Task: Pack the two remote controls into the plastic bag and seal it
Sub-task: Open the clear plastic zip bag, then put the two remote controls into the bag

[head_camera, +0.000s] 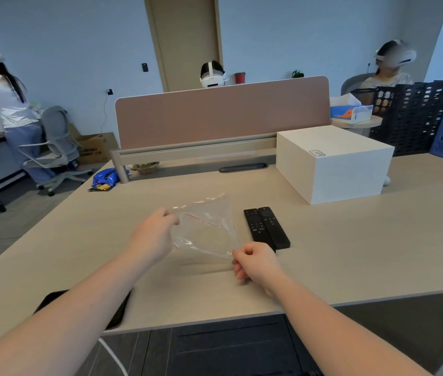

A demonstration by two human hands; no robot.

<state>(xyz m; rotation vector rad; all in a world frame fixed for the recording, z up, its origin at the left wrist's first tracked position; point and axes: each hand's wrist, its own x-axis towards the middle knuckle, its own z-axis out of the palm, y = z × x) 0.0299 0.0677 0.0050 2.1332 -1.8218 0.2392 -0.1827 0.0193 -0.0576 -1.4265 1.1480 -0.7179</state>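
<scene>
A clear plastic bag (206,226) with a thin red line near its mouth is held just above the beige table (350,253). My left hand (154,236) pinches its left edge. My right hand (255,263) grips its near right corner with curled fingers. Two black remote controls lie side by side on the table just right of the bag: the left one (257,227) and the right one (274,226). Neither hand touches them. The bag looks empty.
A white box (334,164) stands at the back right of the table. A pink divider panel (223,112) closes the far edge. A blue snack packet (105,179) lies at the far left corner. A dark flat object (118,312) sits under my left forearm. Other people sit beyond.
</scene>
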